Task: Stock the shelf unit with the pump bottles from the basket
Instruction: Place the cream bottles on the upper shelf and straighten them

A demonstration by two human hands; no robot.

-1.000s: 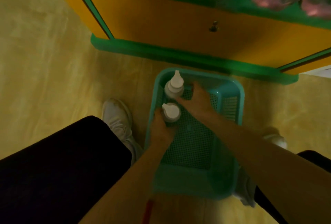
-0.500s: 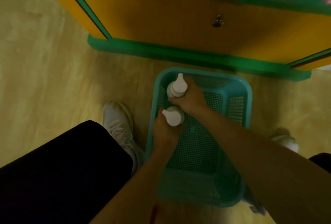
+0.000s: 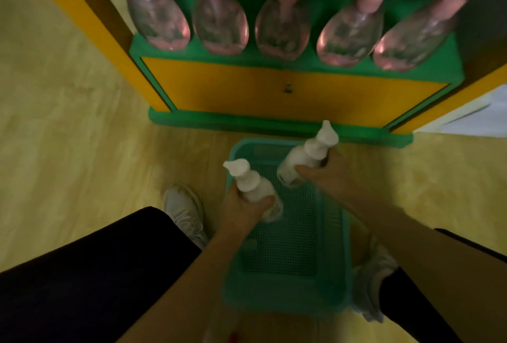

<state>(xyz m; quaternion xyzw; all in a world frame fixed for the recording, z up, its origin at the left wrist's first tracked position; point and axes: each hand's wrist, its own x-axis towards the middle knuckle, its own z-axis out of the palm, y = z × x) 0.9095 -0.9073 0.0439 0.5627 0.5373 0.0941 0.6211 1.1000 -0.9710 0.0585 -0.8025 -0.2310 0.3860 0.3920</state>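
- Left hand (image 3: 241,207) grips one white bottle (image 3: 251,183); right hand (image 3: 326,175) grips another bottle (image 3: 304,156), both above the basket (image 3: 337,233).
- Judged: held upright by the body for shelving.

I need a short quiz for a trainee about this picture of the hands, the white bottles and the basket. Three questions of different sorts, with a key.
1. True or false: the left hand grips a white pump bottle.
2. How many clear bottles with pink pumps stand on the green shelf? A) three B) five C) seven
3. Fill in: the right hand holds its white bottle above the teal ______.

Key: 1 true; 2 B; 3 basket.
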